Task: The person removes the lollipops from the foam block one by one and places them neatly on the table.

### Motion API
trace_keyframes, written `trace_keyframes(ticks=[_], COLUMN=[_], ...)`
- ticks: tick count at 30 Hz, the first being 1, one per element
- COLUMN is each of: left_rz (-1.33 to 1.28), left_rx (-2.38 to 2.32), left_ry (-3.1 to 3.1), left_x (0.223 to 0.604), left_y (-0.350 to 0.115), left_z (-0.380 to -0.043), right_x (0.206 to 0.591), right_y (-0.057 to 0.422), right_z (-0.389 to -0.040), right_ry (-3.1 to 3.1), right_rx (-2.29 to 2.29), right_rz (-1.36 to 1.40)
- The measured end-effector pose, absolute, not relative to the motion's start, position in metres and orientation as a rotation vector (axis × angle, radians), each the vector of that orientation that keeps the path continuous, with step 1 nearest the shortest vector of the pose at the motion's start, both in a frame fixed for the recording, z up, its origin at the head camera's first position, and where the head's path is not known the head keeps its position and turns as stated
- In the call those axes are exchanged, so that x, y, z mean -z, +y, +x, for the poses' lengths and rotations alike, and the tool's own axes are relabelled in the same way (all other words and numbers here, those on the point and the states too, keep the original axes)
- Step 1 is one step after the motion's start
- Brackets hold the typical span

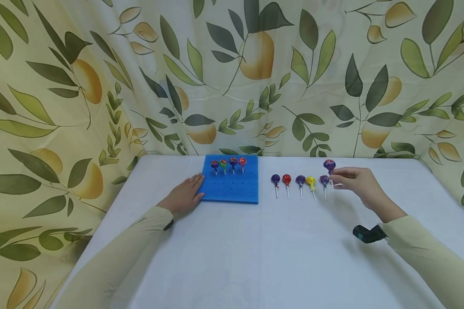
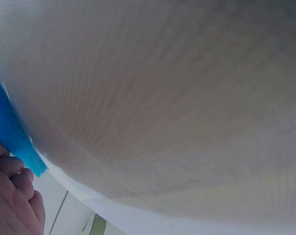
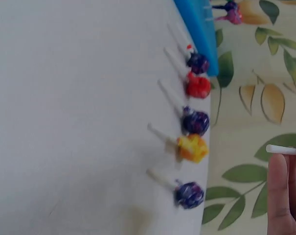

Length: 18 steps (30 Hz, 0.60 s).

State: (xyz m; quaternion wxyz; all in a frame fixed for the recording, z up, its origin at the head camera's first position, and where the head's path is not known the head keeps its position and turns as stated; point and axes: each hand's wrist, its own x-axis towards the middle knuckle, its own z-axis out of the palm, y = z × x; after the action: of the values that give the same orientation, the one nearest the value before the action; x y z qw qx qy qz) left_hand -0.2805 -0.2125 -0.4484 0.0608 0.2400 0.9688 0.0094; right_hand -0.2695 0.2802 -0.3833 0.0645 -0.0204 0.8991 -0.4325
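My left hand (image 1: 183, 194) lies with straight fingers against the left edge of a blue foam board (image 1: 228, 194); the left wrist view shows its fingers beside the board's blue side (image 2: 11, 128). Several wrapped lollipops stand upright in a row near the board's far edge, among them a green one (image 1: 223, 163) and a pink one (image 1: 242, 162). On the right, my right hand (image 1: 357, 184) pinches a purple lollipop (image 1: 329, 164), head up, above the table. Its white stick (image 3: 283, 149) shows by the fingers in the right wrist view, where the head is hidden.
A row of lollipops lies on the white table (image 1: 224, 249) right of the board: a red one (image 1: 286, 178), a yellow one (image 1: 311, 182) and several purple ones, including one (image 1: 324, 180) beside the right fingers. A leaf-patterned curtain (image 1: 224, 107) hangs behind.
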Motion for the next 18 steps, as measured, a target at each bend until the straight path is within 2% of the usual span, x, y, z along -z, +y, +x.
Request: trace_keyframes(ticks=[18], left_rz=[0.699], left_rx=[-0.027], left_ry=[2.927], left_x=[0.451], left_y=[-0.213], left_z=[-0.282], right_x=[0.411], right_y=[0.307], right_z=[-0.283], right_ry=[2.56], right_rx=[1.395], right_rz=[0.135])
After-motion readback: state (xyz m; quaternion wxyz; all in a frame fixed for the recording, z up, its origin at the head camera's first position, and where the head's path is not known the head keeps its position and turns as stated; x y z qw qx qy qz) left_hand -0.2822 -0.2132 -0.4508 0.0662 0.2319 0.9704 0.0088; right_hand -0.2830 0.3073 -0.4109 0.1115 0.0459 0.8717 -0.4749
